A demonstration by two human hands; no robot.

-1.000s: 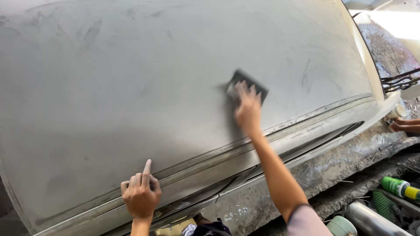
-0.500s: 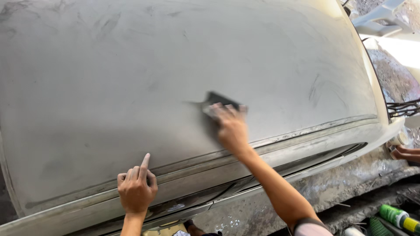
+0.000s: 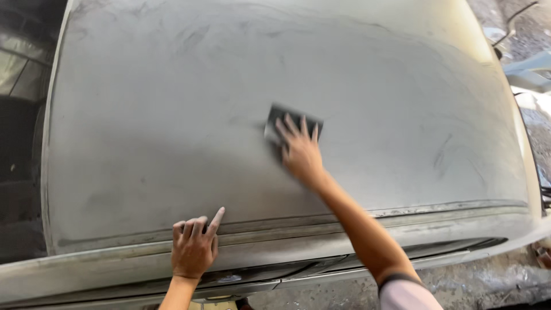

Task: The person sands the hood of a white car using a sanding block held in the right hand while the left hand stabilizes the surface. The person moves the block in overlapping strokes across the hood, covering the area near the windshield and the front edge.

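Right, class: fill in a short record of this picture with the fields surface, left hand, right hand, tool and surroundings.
surface: large grey car panel, dull and dusty, with faint swirl marks
left hand: rests on the panel's lower edge, forefinger pointing up, holding nothing
right hand: arm stretched out, fingers spread flat on the tool
tool: dark rectangular sanding sheet, pressed against the panel near its middle
surroundings: rough, dirty ground below the panel at the lower right

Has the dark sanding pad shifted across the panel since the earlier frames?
Yes. The right hand has slid the dark sanding pad leftward along the grey panel, closer to the left hand braced at the panel's lower edge.
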